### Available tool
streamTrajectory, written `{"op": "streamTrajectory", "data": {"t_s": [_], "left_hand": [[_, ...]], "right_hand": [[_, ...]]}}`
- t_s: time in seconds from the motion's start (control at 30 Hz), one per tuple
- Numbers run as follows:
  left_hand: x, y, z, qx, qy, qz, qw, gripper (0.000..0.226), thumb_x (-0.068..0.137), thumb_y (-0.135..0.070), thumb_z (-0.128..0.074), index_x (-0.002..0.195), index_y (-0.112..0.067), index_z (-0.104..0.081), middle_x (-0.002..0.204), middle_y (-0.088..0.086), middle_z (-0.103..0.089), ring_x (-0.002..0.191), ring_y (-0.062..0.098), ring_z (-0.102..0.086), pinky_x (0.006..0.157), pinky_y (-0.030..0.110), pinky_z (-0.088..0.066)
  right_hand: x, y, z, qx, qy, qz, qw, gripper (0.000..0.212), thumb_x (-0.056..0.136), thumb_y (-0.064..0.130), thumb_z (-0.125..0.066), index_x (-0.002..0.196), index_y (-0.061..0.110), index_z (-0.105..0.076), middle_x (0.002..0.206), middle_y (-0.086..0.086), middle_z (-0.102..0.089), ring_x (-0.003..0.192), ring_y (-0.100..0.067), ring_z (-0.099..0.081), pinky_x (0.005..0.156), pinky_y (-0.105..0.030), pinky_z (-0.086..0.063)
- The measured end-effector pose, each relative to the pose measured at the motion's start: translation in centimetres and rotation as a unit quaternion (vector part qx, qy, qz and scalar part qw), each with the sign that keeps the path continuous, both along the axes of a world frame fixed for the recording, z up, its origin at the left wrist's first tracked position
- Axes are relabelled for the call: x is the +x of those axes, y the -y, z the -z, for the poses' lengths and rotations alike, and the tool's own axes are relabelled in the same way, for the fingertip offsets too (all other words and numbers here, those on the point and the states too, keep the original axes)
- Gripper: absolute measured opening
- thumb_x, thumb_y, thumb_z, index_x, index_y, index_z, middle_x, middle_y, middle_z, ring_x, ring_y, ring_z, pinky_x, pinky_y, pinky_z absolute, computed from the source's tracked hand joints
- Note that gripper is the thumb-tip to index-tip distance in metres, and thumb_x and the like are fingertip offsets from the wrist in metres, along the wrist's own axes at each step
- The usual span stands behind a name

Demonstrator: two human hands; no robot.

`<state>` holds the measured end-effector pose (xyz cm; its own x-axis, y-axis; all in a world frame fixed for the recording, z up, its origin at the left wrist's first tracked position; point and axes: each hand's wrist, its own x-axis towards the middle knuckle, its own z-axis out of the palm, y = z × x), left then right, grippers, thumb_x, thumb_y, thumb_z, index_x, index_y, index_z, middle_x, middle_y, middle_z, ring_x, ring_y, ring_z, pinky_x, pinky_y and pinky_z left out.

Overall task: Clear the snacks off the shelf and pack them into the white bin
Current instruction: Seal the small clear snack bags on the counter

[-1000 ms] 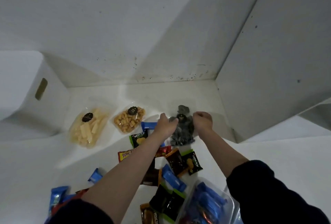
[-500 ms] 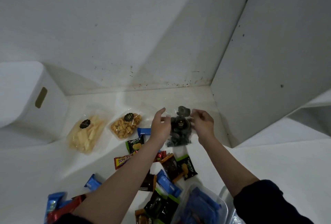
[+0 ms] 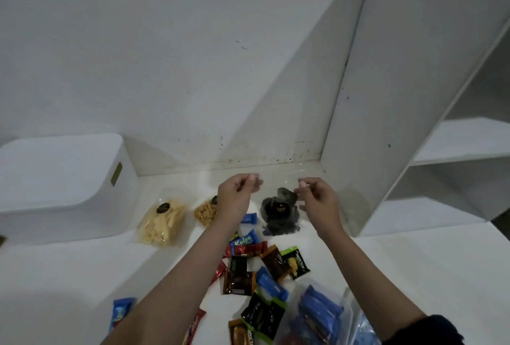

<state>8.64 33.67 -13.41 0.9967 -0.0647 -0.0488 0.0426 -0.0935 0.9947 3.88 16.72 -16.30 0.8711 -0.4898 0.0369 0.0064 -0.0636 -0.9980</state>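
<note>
Two hands are raised above the back of the shelf (image 3: 317,275), each pinching one top corner of a clear bag of dark snacks (image 3: 280,213): the left hand (image 3: 237,195) has its fingertips closed on the film at about 10 o'clock from the dark contents, and the right hand (image 3: 317,198) pinches at about 2 o'clock. The hands are apart, with the transparent top edge stretched between them; whether the bag's bottom touches the shelf I cannot tell. I judge that the step in hand is the pick-up of this bag, and the next move calls for carrying it to the left, toward the white bin (image 3: 63,184), which stands at 9 o'clock from the hands, against the back wall. Its opening is not visible from this view, so what it contains I cannot say; the bag would need to go up over the rim. Most of the task seems to remain: a clear bag of pale sticks (image 3: 162,223) and a clear bag of orange crackers (image 3: 205,210) lie between the bin and the left hand, and many small wrapped snacks (image 3: 248,261) are scattered at 6 o'clock. At about 5 o'clock, near the lower edge, a clear plastic tub (image 3: 317,314) holds blue wrapped bars.
</note>
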Motion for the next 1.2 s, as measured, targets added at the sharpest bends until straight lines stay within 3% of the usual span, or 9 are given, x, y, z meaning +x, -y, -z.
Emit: {"op": "streamTrajectory", "data": {"t_s": [0.17,0.27,0.43,0.63,0.93,1.2], "left_hand": [[-1.6,-0.7,-1.6,0.011,0.039,0.010,0.999,0.016,0.094,-0.010,-0.053,0.091,-0.004,-0.067,0.078,0.001,-0.069,0.056,-0.005,-0.061,0.054,0.006,-0.044],[-2.3,-0.8,-2.5,0.006,0.052,0.013,0.999,0.016,0.094,-0.007,-0.051,0.084,-0.008,-0.064,0.075,0.002,-0.067,0.056,-0.004,-0.060,0.055,0.007,-0.044],[-3.1,-1.2,-3.4,-0.001,0.067,-0.016,0.998,0.025,0.095,-0.004,-0.049,0.075,-0.016,-0.059,0.071,0.003,-0.064,0.068,0.012,-0.061,0.067,0.020,-0.050],[-3.6,-1.6,-3.9,0.020,0.076,-0.056,0.995,0.025,0.094,-0.001,-0.045,0.074,-0.012,-0.054,0.071,0.000,-0.059,0.068,0.009,-0.057,0.069,0.026,-0.047],[-3.8,-2.0,-4.7,0.026,0.089,-0.058,0.994,0.028,0.095,-0.002,-0.044,0.074,-0.018,-0.054,0.071,-0.001,-0.058,0.070,0.011,-0.056,0.078,0.034,-0.049],[-5.0,-1.6,-5.3,0.029,0.091,-0.052,0.994,0.027,0.096,-0.005,-0.044,0.075,-0.019,-0.055,0.071,-0.002,-0.059,0.071,0.010,-0.057,0.080,0.033,-0.050]], "right_hand": [[-1.8,-0.8,-2.6,-0.001,0.030,-0.031,0.999,0.009,0.088,0.014,-0.064,0.090,0.023,-0.063,0.085,-0.008,-0.070,0.078,-0.018,-0.067,0.068,-0.025,-0.051],[-2.4,-1.0,-3.8,-0.013,0.044,-0.031,0.998,0.010,0.085,0.014,-0.068,0.083,0.024,-0.065,0.084,-0.008,-0.069,0.081,-0.025,-0.066,0.069,-0.031,-0.051],[-3.2,-1.6,-5.3,-0.027,0.077,-0.050,0.995,0.009,0.085,0.013,-0.068,0.080,0.020,-0.068,0.083,-0.008,-0.069,0.078,-0.026,-0.063,0.068,-0.033,-0.051],[-3.7,-2.8,-6.5,0.000,0.089,-0.070,0.994,0.010,0.084,0.013,-0.068,0.079,0.021,-0.070,0.083,-0.001,-0.071,0.072,-0.014,-0.063,0.063,-0.019,-0.051],[-3.0,-2.9,-7.1,0.026,0.064,-0.091,0.994,0.008,0.083,0.008,-0.069,0.078,0.015,-0.069,0.076,-0.003,-0.069,0.070,-0.013,-0.063,0.071,-0.029,-0.055],[-3.8,-2.9,-7.4,0.002,0.067,-0.083,0.994,0.020,0.087,0.002,-0.063,0.070,0.013,-0.063,0.071,-0.003,-0.066,0.065,-0.007,-0.061,0.072,-0.022,-0.051]]}}
